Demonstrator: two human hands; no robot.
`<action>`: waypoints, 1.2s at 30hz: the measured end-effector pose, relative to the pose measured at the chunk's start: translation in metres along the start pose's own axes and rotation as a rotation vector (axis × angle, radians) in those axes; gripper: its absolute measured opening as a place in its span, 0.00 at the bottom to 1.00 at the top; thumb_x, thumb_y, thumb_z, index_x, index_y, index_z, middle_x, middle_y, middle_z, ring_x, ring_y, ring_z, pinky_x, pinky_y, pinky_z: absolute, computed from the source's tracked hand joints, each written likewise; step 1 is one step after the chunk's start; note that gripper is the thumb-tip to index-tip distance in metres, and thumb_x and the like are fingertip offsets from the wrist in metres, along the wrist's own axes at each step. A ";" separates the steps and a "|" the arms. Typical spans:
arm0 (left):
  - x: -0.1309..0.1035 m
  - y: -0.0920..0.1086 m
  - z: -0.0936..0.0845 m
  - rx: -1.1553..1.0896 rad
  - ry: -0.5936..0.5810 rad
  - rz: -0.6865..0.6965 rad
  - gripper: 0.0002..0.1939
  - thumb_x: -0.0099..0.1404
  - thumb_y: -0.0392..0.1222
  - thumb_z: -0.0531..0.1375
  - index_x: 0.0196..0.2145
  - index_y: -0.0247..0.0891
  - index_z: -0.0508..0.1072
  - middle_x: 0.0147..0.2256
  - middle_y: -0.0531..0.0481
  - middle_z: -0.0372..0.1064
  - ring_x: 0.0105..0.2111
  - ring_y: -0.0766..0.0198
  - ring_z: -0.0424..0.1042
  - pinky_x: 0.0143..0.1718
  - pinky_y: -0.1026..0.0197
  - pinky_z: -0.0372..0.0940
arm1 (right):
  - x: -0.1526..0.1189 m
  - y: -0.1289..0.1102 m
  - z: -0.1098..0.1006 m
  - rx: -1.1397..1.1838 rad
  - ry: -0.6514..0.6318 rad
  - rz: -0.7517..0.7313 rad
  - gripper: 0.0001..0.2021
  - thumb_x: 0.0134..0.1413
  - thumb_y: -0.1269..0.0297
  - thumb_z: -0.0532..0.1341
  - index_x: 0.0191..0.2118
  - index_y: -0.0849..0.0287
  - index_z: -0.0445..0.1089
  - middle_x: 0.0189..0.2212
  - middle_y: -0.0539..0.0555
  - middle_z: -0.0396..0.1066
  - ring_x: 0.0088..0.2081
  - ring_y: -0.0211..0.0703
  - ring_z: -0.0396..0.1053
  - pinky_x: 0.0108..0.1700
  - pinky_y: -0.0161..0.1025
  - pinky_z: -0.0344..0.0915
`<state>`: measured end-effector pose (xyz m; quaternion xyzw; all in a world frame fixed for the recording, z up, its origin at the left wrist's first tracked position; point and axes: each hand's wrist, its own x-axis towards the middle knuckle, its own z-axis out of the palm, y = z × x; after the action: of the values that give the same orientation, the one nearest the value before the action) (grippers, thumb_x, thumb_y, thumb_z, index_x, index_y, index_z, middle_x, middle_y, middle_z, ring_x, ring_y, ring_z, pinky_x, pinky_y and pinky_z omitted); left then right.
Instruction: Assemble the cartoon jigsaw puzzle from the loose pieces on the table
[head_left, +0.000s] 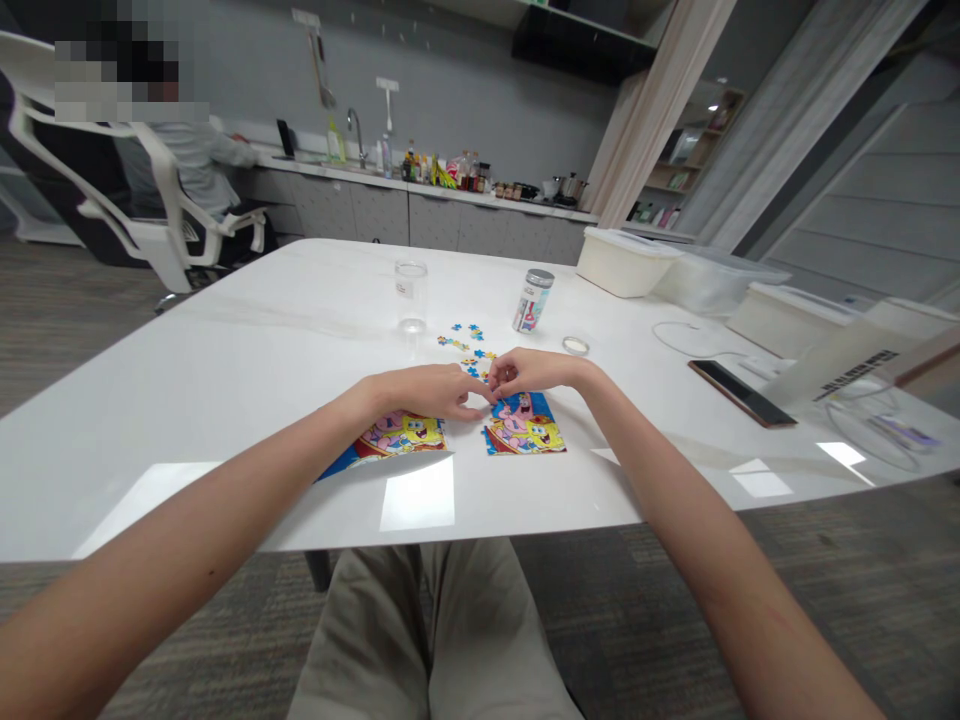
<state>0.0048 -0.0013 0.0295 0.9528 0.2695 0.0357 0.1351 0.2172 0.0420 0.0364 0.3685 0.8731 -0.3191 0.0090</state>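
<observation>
A partly assembled cartoon puzzle lies on the white table. My right hand is at its upper left corner, fingers pinched together; whatever they hold is too small to make out. My left hand reaches over from the left, index finger and thumb apart, fingertips close to the same corner. Under my left hand and wrist is a printed picture sheet with a similar cartoon, partly covered. Several loose puzzle pieces are scattered just beyond my hands.
Behind the pieces stand a clear jar and a printed canister. A round lid lies nearby. At the right are a phone, cables and plastic boxes. A person sits in a chair at the back left.
</observation>
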 end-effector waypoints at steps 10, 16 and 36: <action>-0.001 -0.009 0.000 0.025 0.007 -0.002 0.18 0.64 0.47 0.57 0.50 0.45 0.74 0.23 0.55 0.68 0.22 0.68 0.64 0.28 0.66 0.56 | -0.003 -0.002 -0.002 -0.013 -0.012 0.014 0.13 0.46 0.61 0.65 0.37 0.62 0.73 0.30 0.53 0.73 0.30 0.38 0.67 0.33 0.35 0.61; -0.001 -0.002 -0.003 0.029 -0.018 0.001 0.17 0.64 0.44 0.57 0.49 0.46 0.76 0.22 0.55 0.67 0.21 0.70 0.62 0.27 0.67 0.55 | -0.003 -0.007 -0.001 -0.014 -0.018 0.054 0.13 0.42 0.63 0.66 0.35 0.62 0.72 0.27 0.51 0.71 0.28 0.37 0.65 0.32 0.35 0.60; 0.000 -0.009 0.001 -0.034 0.005 0.001 0.17 0.63 0.46 0.58 0.49 0.45 0.75 0.24 0.54 0.69 0.24 0.67 0.65 0.32 0.65 0.57 | 0.001 -0.001 -0.003 -0.056 0.159 0.049 0.11 0.55 0.63 0.56 0.37 0.63 0.71 0.33 0.55 0.73 0.32 0.39 0.66 0.35 0.34 0.60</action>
<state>0.0000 0.0058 0.0255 0.9504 0.2690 0.0428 0.1504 0.2167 0.0435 0.0390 0.4135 0.8704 -0.2639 -0.0424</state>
